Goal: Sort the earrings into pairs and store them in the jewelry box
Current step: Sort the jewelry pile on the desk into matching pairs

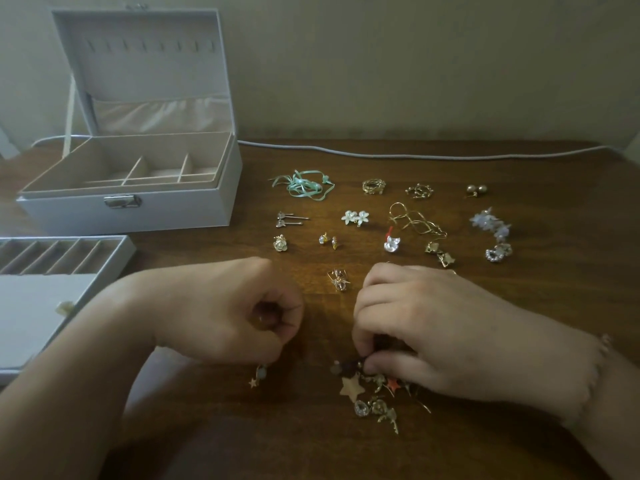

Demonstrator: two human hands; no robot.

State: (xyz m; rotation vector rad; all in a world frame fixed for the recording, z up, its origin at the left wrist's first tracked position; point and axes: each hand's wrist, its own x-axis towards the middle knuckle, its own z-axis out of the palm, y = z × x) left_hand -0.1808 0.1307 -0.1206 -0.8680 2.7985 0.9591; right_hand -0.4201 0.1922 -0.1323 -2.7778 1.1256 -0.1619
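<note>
Dark wood table (519, 341) against a plain beige wall (415, 64), a grey cable (415, 156) along its far edge. Right of the open jewelry box (138, 188), paired earrings (355, 217) lie in rows — nearer the person, the right hand (429, 334) pinches into an unsorted heap (377, 400), the left hand (225, 306) curls round a dangling star earring (258, 375)

A white jewelry box (138, 206) stands with its lid up, its divided compartments showing nothing inside, well left of and beyond the fingers. Sorted earring pairs (355, 217) lie in rows on the table just beyond the fingertips. A loose heap of unsorted earrings (375, 396) lies directly under and below the right fingers (372, 367). A star-drop earring (258, 375) hangs from the left fingers.
</note>
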